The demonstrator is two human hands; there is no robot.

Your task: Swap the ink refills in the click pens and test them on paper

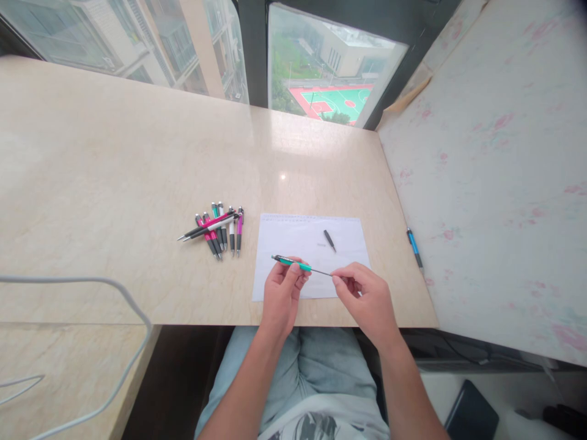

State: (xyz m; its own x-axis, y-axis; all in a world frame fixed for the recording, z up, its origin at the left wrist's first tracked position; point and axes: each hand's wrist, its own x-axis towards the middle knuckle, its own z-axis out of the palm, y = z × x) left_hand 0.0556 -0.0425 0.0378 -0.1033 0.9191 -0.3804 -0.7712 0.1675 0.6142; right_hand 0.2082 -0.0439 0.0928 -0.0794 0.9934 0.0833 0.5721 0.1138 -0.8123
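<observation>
My left hand [285, 290] is closed around a green pen barrel [301, 266] with a black clip end pointing left. From the barrel's right end sticks out a thin dark ink refill [321, 272]. The thumb and fingertips of my right hand [364, 296] pinch the refill's far end. Both hands are just above a white sheet of paper [270, 244]. On that sheet lie a black pen grip section [329, 239] with a pointed tip and, beside it, a small pale spring [321, 245].
A pile of several pens [220, 229] in pink, white, green and purple lies left of the paper. One blue pen [414, 247] rests by the wall on the right. A grey cable [110, 281] loops over the table's [114, 183] left front; windows stand behind.
</observation>
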